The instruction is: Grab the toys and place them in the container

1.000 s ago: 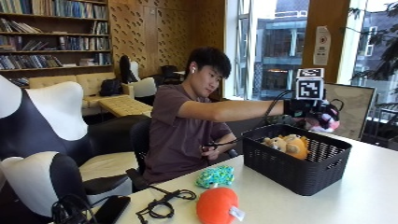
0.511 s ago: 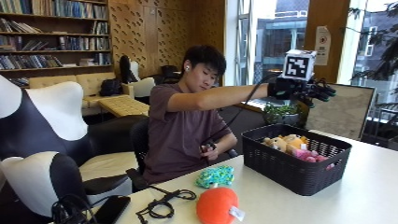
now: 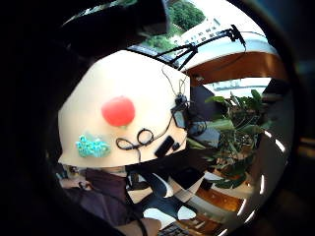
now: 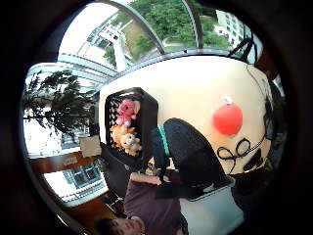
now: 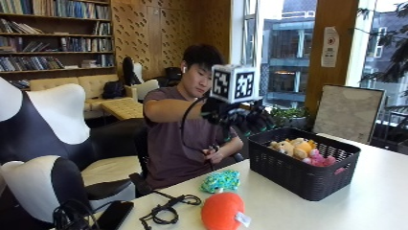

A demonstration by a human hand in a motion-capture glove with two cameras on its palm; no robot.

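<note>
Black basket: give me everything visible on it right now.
The black basket is rectangular, with perforated walls that look like plastic. It stands upright on the white table, open-topped. Inside lie plush toys: a pink one and tan-orange ones. The gloved right hand is above and beside it, not touching.

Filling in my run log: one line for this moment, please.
hand: raised, empty | basket: three toys | table: orange toy, teal toy

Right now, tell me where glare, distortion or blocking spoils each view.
Outside view: bright windows behind, yet the basket and orange toy read clearly. Thumb-side palm view: heavy fisheye bend, a dark shape blocks the middle, sky glares. Little-finger palm view: the table curves, and black covers one side.
</note>
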